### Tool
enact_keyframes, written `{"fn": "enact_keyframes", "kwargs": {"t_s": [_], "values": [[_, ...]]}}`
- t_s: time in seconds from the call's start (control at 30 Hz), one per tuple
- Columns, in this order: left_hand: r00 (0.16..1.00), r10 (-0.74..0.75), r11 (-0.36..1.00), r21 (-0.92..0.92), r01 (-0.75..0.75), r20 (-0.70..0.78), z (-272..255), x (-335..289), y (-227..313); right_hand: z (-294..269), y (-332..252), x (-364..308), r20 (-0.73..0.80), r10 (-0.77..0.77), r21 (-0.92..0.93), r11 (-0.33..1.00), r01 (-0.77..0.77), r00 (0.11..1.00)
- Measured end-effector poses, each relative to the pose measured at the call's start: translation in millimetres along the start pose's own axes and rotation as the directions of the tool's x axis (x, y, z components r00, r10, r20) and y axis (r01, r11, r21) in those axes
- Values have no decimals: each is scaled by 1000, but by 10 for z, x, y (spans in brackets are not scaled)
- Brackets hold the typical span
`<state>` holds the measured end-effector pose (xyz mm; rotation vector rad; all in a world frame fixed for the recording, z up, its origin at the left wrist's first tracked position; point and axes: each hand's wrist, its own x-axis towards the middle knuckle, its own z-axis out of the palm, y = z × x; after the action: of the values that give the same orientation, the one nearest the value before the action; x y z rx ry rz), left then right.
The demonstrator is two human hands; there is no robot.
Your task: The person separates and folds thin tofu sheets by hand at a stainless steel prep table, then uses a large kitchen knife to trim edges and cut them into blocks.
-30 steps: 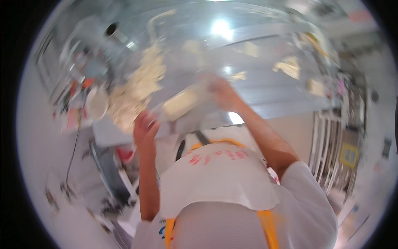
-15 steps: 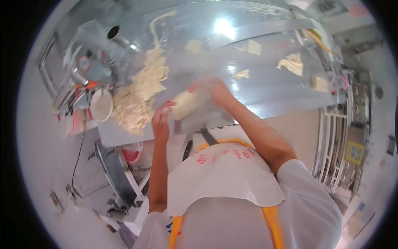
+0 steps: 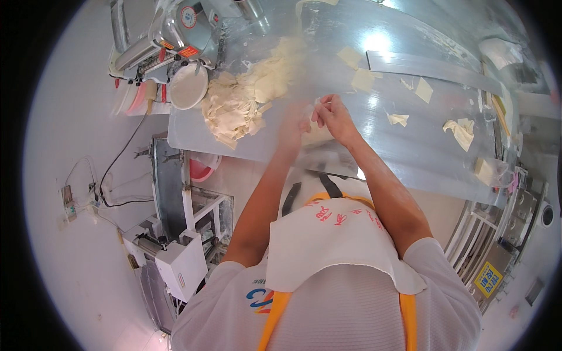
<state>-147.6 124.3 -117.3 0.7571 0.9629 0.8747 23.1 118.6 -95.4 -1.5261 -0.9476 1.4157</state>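
Near the front edge of the metal table [image 3: 421,169], a pale dough-coloured block [image 3: 317,136] lies partly hidden beneath my hands. My right hand [image 3: 335,119] is above it, fingers bent into a pinch; a small whitish bit shows at the fingertips, too unclear to name. Close by on the left, my left hand [image 3: 293,126] is smeared by motion, so its fingers cannot be read. Left of my hands spreads a large heap of thin, pale dough pieces [image 3: 234,108].
A white round tub [image 3: 189,86] and a metal machine [image 3: 184,29] stand at the left. Flat dough squares [image 3: 363,79], a long metal bar [image 3: 430,65] and a crumpled dough piece [image 3: 461,133] lie on the right part of the table. A pale block [image 3: 485,171] sits near the right edge.
My hands were apart at the two ends of the pale block; now they are close together over it. The right fingers have curled into a pinch. The whole view has shifted.
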Motion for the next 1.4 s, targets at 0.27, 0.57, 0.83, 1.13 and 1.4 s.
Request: {"fn": "enact_keyframes", "kwargs": {"t_s": [0.27, 0.57, 0.83, 1.13, 1.4], "values": [[999, 30, 974, 222, -35, 26, 53, 172, 66, -17, 218, 158, 98, -81, 68, 995, 75, 992], [987, -17, 992, -128, -4, -158, 213, 136, 8, 97, 204, 57, -61, -7, 131, 991, 15, 998], [987, -159, 976, -147, 163, 39, -22, 69, 200, 49, 40, 19, 8, -117, -97, 988, 117, 993], [962, 121, 984, 161, -83, -244, 5, -46, 1, 204, -67, 73, -153, 41, -292, 953, -85, 987], [911, 341, 828, 532, -175, -232, -28, -49, -23, 115, 51, 200, 42, 40, -400, 916, -20, 998]]}}
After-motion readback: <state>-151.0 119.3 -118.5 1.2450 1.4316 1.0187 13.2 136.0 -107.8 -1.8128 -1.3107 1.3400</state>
